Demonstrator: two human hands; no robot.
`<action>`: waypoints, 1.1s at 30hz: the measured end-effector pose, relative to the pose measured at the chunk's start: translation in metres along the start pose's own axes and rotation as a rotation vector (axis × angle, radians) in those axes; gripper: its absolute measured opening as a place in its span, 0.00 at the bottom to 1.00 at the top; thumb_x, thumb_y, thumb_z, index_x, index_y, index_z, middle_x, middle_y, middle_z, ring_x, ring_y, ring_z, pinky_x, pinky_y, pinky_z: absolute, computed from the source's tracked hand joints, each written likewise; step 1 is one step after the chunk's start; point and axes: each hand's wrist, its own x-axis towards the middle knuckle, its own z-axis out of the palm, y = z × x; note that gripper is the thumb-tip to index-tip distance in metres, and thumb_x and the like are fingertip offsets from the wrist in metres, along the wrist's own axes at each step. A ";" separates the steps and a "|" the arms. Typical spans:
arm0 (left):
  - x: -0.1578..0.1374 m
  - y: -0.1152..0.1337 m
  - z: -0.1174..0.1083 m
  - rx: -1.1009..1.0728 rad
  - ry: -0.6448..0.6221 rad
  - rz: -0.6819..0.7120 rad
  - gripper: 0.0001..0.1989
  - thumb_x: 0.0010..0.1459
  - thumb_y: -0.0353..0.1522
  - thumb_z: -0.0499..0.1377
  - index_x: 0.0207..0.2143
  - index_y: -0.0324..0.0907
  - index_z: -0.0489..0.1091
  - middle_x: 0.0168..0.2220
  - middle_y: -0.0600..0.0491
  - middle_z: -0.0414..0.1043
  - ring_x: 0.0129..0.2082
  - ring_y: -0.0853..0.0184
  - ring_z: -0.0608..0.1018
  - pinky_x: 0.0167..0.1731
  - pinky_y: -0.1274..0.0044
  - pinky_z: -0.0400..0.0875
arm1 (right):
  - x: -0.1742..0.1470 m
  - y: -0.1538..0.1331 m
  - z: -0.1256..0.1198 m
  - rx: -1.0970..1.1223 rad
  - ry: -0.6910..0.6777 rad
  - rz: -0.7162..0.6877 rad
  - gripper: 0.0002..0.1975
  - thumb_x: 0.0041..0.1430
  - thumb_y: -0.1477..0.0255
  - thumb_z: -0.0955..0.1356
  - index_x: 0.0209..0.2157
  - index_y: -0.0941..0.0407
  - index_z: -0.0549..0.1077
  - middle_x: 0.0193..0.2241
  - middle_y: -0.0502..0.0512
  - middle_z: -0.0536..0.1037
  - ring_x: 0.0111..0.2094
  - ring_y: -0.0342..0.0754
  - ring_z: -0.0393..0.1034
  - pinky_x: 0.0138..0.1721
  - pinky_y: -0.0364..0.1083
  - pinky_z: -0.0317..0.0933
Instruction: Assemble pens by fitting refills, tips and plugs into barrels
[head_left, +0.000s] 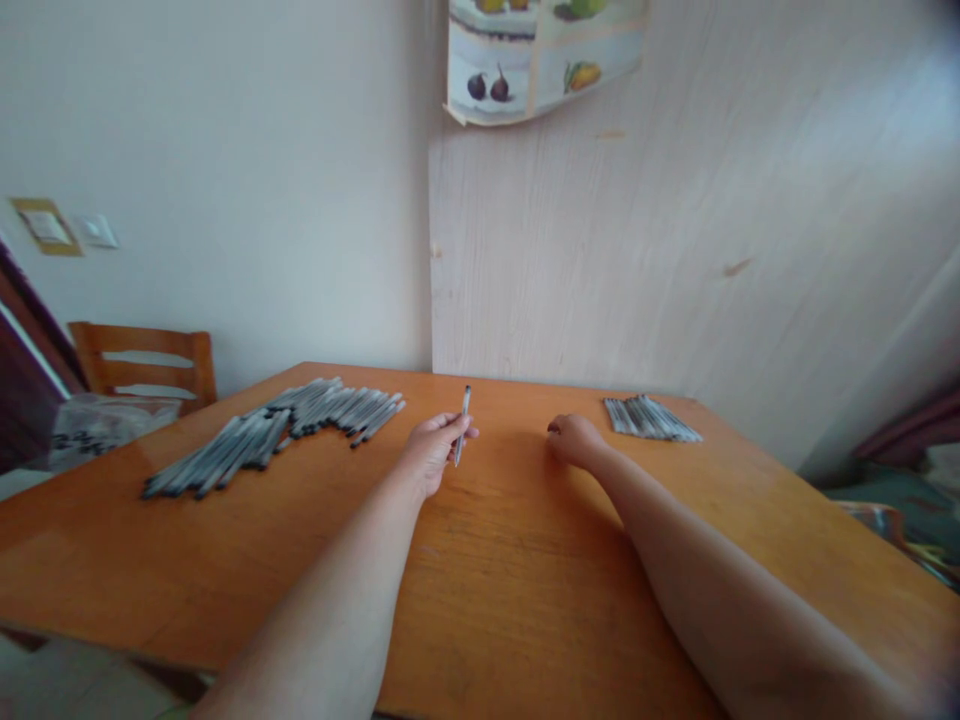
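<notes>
My left hand (pixel 437 445) is closed on a slim pen (pixel 463 418) with a clear barrel, pinched between thumb and fingers. Its dark end points up and away, and its narrow tip points down toward me. To the right, my right hand (pixel 576 441) is held low over the table, its fingers curled together. A small dark spot shows at those fingertips; what it is, I cannot make out. Left of my left hand lies a large spread of similar pens (pixel 232 450) with dark ends. Beyond my right hand, a smaller row of pens (pixel 651 418) lies side by side.
The wooden table (pixel 510 580) reaches back to the wall. At the left stand a wooden chair (pixel 146 360) and a clear plastic bag (pixel 112 425) with dark things inside. Fruit pictures (pixel 547 60) hang on the wall. Blurred items lie beyond the table's right edge.
</notes>
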 end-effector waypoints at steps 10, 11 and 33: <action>0.006 0.006 -0.006 -0.154 0.176 0.086 0.11 0.48 0.33 0.66 0.31 0.38 0.68 0.29 0.50 0.75 0.24 0.74 0.72 0.25 0.82 0.64 | -0.022 -0.059 0.000 1.055 -0.164 0.034 0.05 0.47 0.78 0.69 0.26 0.57 0.68 0.19 0.52 0.73 0.22 0.42 0.67 0.24 0.41 0.63; 0.006 0.006 -0.007 -0.164 0.191 0.094 0.11 0.48 0.33 0.66 0.30 0.39 0.67 0.29 0.50 0.75 0.24 0.74 0.72 0.25 0.82 0.64 | -0.025 -0.065 0.001 1.135 -0.184 0.053 0.06 0.48 0.79 0.70 0.27 0.57 0.69 0.20 0.52 0.74 0.21 0.42 0.68 0.24 0.41 0.64; 0.008 0.004 -0.005 -0.276 0.256 0.162 0.10 0.50 0.30 0.65 0.30 0.39 0.65 0.31 0.52 0.73 0.30 0.72 0.76 0.31 0.79 0.70 | -0.052 -0.102 0.006 1.722 -0.451 0.233 0.04 0.58 0.82 0.65 0.31 0.62 0.71 0.28 0.62 0.79 0.27 0.44 0.76 0.28 0.39 0.71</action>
